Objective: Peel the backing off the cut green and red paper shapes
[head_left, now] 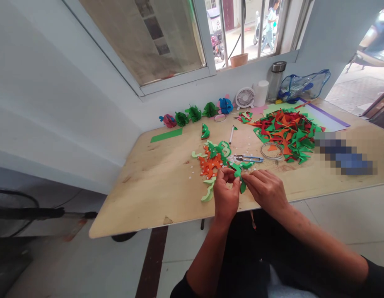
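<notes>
Near the table's front edge, my left hand (228,192) pinches a green cut-out piece (237,171), perhaps foam or felt. My right hand (266,187) has its fingers closed at the right side of the same piece; its fingertips partly hide the lower end. Just left of my hands lie orange cut-outs (209,164) with small white dots. Pale green curved strips (208,193) lie around them, and darker green cut-outs (224,148) are behind. Beyond my right hand rests a pair of blue-handled thread snips (252,158).
A heap of red, orange and green scraps (288,132) covers the right side, beside a roll of clear tape (271,151). Along the wall stand finished-looking green shapes (194,113), a small white fan (245,98) and a glass bottle (276,80). A white pen (231,135) lies mid-table.
</notes>
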Available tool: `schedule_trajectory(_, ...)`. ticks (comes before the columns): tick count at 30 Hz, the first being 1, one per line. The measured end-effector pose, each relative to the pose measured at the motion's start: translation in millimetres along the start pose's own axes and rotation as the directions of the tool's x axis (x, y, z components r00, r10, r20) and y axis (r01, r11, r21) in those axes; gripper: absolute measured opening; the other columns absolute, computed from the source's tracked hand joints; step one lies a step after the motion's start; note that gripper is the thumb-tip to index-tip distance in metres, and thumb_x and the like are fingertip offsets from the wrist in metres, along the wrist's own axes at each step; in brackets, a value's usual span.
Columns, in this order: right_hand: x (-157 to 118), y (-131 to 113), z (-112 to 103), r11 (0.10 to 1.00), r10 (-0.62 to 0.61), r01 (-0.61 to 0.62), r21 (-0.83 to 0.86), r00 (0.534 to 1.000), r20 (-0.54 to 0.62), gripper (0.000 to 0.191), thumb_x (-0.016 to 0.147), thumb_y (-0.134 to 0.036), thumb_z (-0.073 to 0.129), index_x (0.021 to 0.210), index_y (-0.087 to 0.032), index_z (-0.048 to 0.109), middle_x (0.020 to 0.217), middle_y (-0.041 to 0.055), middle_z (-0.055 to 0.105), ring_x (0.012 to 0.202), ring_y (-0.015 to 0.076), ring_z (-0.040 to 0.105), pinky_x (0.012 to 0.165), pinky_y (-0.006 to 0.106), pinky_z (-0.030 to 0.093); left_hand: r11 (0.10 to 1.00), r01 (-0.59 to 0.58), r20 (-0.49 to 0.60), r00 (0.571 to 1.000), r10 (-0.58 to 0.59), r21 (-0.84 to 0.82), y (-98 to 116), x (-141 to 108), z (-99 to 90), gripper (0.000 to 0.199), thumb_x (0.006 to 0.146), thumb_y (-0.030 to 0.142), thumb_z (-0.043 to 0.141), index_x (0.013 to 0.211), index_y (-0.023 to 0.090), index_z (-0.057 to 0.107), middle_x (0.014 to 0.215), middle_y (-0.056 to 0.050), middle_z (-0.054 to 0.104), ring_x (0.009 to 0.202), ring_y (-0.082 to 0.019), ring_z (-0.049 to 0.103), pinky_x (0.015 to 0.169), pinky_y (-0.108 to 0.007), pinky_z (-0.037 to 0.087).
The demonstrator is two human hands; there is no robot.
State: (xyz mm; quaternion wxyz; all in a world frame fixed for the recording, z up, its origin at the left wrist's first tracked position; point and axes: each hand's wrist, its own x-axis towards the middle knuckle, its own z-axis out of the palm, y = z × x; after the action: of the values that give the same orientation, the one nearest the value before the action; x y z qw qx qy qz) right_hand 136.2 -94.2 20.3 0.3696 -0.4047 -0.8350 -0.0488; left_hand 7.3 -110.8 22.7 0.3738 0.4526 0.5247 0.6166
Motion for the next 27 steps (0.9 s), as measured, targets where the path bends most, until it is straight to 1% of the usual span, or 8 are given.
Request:
schedule_trajectory(3, 1.8, 2.3, -2.8, 0.999, -0.039, 0.04, -0.029, 0.999, 0.023, 0.025, 0.093, -0.019, 0.046, 0.081, -0.018, 0.068, 0.066, 0.0043, 0.064, 0.063, 0.0163, 0.055, 0.063, 0.029, 0.034, 0.999, -0.008, 0.024, 1.0, 0.007, 0.032, 1.8, 0.9, -2.0, 0.019, 0.07, 0.011, 0.064, 0.087, 0.019, 0.058, 0.082, -0.002, 0.061, 0.074, -0.014, 0.06, 0.07, -0.024, 0.046)
schedule_trajectory(8, 5.2, 4.0, -6.6, 0.996, -0.084, 0.087, -0.035, 0.994, 0.074, 0.028, 0.094, -0.019, 0.044, 0.08, -0.018, 0.067, 0.064, 0.0035, 0.062, 0.061, 0.0155, 0.053, 0.061, 0.029, 0.03, 0.998, -0.004, 0.039, 0.999, 0.001, 0.057, 8.8, 1.4, -4.1, 0.015, 0.068, 0.011, 0.065, 0.08, 0.02, 0.06, 0.076, -0.001, 0.061, 0.072, -0.014, 0.058, 0.07, -0.024, 0.044)
schedule_trajectory(14, 5.3, -0.7, -5.5, 0.99, -0.1, 0.108, -0.087, 0.99, 0.099, 0.026, 0.091, -0.015, 0.046, 0.072, -0.019, 0.064, 0.06, 0.0021, 0.059, 0.058, 0.0152, 0.05, 0.06, 0.03, 0.028, 0.985, -0.061, 0.077, 0.996, 0.048, 0.164, 10.6, -1.6, -5.6, 0.015, 0.071, 0.011, 0.061, 0.082, 0.021, 0.06, 0.076, -0.001, 0.062, 0.073, -0.015, 0.059, 0.072, -0.025, 0.043)
schedule_trajectory(17, 3.7, -5.7, -3.5, 0.987, -0.082, 0.094, -0.13, 0.992, 0.095, 0.026, 0.089, -0.015, 0.048, 0.067, -0.019, 0.062, 0.057, 0.0017, 0.058, 0.057, 0.0153, 0.05, 0.061, 0.03, 0.028, 0.973, -0.073, 0.067, 0.996, 0.06, 0.218, 8.4, -4.2, -6.3, 0.016, 0.072, 0.011, 0.061, 0.083, 0.021, 0.06, 0.078, -0.002, 0.063, 0.075, -0.016, 0.059, 0.072, -0.026, 0.043)
schedule_trajectory(21, 2.7, -11.2, 0.2, 0.989, -0.027, 0.039, -0.146, 0.996, 0.089, 0.027, 0.087, -0.013, 0.05, 0.062, -0.018, 0.058, 0.056, 0.0016, 0.057, 0.057, 0.0153, 0.05, 0.06, 0.03, 0.027, 0.958, -0.078, 0.052, 0.996, 0.066, 0.278, 5.6, -6.6, -6.9, 0.016, 0.072, 0.012, 0.061, 0.085, 0.022, 0.06, 0.08, -0.002, 0.063, 0.078, -0.018, 0.059, 0.074, -0.027, 0.043)
schedule_trajectory(24, 3.0, -13.2, 2.9, 0.99, 0.008, 0.004, -0.144, 0.997, 0.083, 0.026, 0.086, -0.014, 0.051, 0.061, -0.019, 0.058, 0.056, 0.0013, 0.057, 0.057, 0.0148, 0.051, 0.06, 0.03, 0.027, 0.949, -0.095, 0.046, 0.995, 0.085, 0.3, 5.4, -6.7, -7.2, 0.016, 0.072, 0.013, 0.061, 0.084, 0.023, 0.06, 0.079, -0.002, 0.063, 0.078, -0.018, 0.059, 0.074, -0.028, 0.042)
schedule_trajectory(27, 2.9, -14.1, 6.2, 0.989, 0.035, -0.023, -0.147, 0.996, 0.079, 0.025, 0.085, -0.013, 0.052, 0.061, -0.019, 0.058, 0.055, 0.001, 0.057, 0.056, 0.0145, 0.051, 0.06, 0.03, 0.027, 0.924, -0.127, 0.055, 0.992, 0.115, 0.36, 5.7, -6.0, -7.8, 0.013, 0.073, 0.012, 0.06, 0.081, 0.022, 0.059, 0.077, -0.002, 0.063, 0.076, -0.018, 0.06, 0.074, -0.028, 0.043)
